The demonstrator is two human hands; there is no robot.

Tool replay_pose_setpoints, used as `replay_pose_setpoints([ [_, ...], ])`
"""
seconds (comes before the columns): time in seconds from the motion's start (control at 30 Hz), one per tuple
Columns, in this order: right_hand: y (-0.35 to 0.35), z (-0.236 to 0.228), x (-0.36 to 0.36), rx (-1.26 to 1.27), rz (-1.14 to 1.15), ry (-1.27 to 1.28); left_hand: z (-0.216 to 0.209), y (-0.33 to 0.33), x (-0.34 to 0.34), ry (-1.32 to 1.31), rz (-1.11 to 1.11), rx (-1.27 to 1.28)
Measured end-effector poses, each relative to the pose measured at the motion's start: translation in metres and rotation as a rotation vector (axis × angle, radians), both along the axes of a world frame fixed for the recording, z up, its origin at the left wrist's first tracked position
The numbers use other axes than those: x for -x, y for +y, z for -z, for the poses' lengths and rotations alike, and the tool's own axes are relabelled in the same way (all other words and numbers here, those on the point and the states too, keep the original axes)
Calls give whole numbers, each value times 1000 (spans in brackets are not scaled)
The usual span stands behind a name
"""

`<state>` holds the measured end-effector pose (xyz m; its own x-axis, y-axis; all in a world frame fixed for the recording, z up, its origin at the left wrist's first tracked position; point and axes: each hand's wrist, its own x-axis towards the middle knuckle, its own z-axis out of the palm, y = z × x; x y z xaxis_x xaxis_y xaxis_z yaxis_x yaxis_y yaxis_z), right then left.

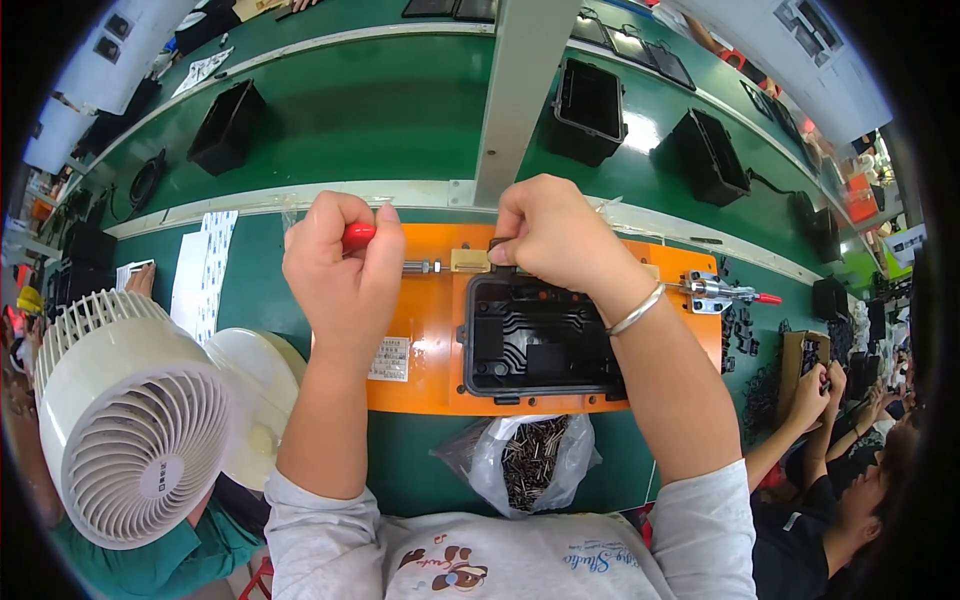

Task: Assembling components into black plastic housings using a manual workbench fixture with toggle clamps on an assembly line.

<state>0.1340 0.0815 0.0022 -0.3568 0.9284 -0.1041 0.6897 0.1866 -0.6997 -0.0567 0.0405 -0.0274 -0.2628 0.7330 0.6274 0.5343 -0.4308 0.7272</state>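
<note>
My left hand (340, 270) is closed around the red handle (358, 236) of a push clamp at the left of an orange fixture plate (430, 390). The clamp's metal rod (424, 267) points right toward a tan block (468, 260). An open black plastic box (545, 345) sits in the fixture, its ribbed inside facing up. At its far edge my right hand (570, 240) pinches a small black part (499, 255) between thumb and fingers. A second push clamp (715, 292) with a red tip is mounted at the plate's right end.
A bag of screws or pins (535, 460) lies in front of the fixture. A white fan (140, 430) stands at the left. Black boxes (588, 108) sit on the green bench beyond a white post (518, 100). Small black parts (740, 330) lie right, near a co-worker's hands (815, 395).
</note>
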Motion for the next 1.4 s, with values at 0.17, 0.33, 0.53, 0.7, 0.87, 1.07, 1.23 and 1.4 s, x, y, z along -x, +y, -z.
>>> replay_pose_setpoints([
  [0.17, 0, 3, 0, -74, -22, -4, 2, 1, -1, 129, 4, -17],
  [0.33, 0, 8, 1, -93, -19, -2, 0, 1, -5, 108, 52, 3],
  [0.53, 0, 7, 1, -108, -19, -7, 6, 5, -7, 287, 33, -104],
  [0.7, -1, 7, 2, -19, 21, 26, 9, 5, -3, 297, 52, -134],
  [0.87, 1, 4, -4, 24, 12, 51, 5, 1, -1, 101, 18, -90],
  [1.07, 5, 6, -5, 128, 10, 97, 3, -1, 3, -137, 30, -51],
  [1.23, 6, 9, -11, 154, -5, 137, 4, -2, 2, -204, 71, -22],
  [1.4, 6, 9, -14, 204, -31, 233, 3, -2, 3, -202, 87, -39],
])
